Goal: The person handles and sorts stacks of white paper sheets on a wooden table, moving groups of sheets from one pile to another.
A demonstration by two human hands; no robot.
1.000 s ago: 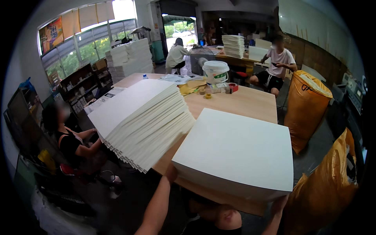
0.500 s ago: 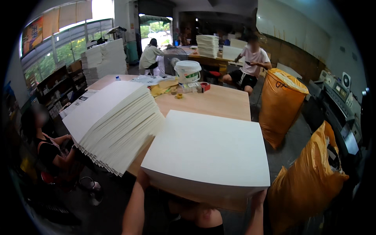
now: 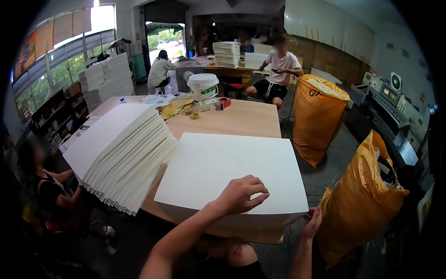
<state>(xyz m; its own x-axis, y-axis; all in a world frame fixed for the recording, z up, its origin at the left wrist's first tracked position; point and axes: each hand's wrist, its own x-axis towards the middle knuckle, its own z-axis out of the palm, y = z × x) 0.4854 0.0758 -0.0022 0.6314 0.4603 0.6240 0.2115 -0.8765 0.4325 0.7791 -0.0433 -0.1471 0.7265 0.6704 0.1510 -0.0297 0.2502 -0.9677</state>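
A squared stack of large white paper sheets lies at the near side of the wooden table. My left hand is over the near part of its top, fingers bent and thumb apart, with nothing in it; whether it touches the top sheet I cannot tell. At the stack's near right corner is my right hand, its fingers stretched upward beside the edge and holding nothing. To the left, a second stack of white sheets leans in a fanned, stepped slope.
Across the wooden table stand a white bucket, tape rolls and yellow paper scraps. Orange sacks stand at the right. One person sits at the left; another sits beyond the table.
My left hand has left the stack's near left corner and come up over its top. My right hand stays by the right corner, its fingers now showing. The view has shifted rightward.
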